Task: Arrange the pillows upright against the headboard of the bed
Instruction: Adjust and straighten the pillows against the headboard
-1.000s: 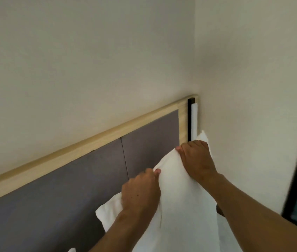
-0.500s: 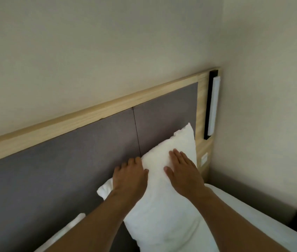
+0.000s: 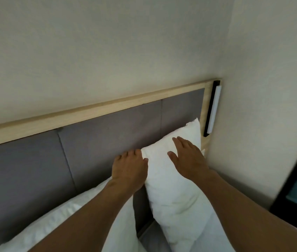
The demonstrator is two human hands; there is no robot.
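A white pillow [image 3: 173,182] stands upright against the grey padded headboard [image 3: 107,135] in the corner. The left hand [image 3: 129,170] presses its left edge; the right hand [image 3: 189,159] lies flat on its front. A second pillow [image 3: 53,224] lies lower left.

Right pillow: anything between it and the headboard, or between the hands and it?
Nothing visible. The right pillow leans directly on the headboard; the left hand and right hand rest on it.

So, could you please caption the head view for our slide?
Both hands, left hand and right hand, press a plump white pillow upright against the grey padded, wood-framed headboard.
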